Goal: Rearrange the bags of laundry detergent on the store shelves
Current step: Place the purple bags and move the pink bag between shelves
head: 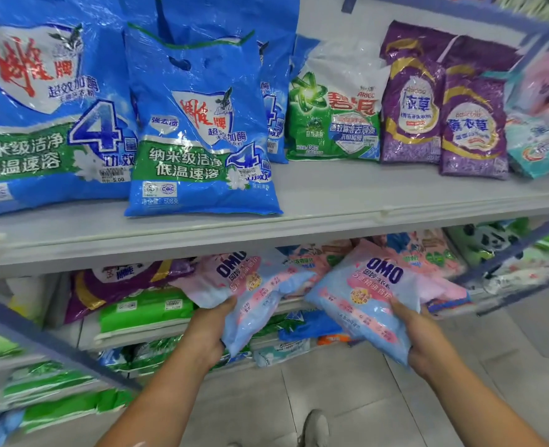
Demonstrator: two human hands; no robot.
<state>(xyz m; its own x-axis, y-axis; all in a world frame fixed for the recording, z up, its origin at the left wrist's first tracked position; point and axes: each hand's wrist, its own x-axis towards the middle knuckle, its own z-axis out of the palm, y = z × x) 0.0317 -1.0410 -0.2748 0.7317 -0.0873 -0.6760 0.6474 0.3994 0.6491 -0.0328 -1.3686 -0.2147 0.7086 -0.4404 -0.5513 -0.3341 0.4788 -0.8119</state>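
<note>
My left hand [207, 333] grips the bottom end of a pink and pale-blue OMO detergent bag [250, 291]. My right hand [423, 340] grips a second OMO bag [363, 301] by its lower right corner. Both bags are tilted and held in front of the lower shelf, just below the white upper shelf [331, 201]. On the upper shelf stand a small blue bag [199, 130], a large blue bag [37, 101], a green and white Ariel bag [334, 111] and two purple bags [444, 104].
More pink bags [428, 253] lie on the lower shelf behind my hands. Purple and green packs [131, 295] fill its left side. Blue shelf uprights [57, 350] slant across left and right. My shoe [315, 429] stands on the grey tiled floor.
</note>
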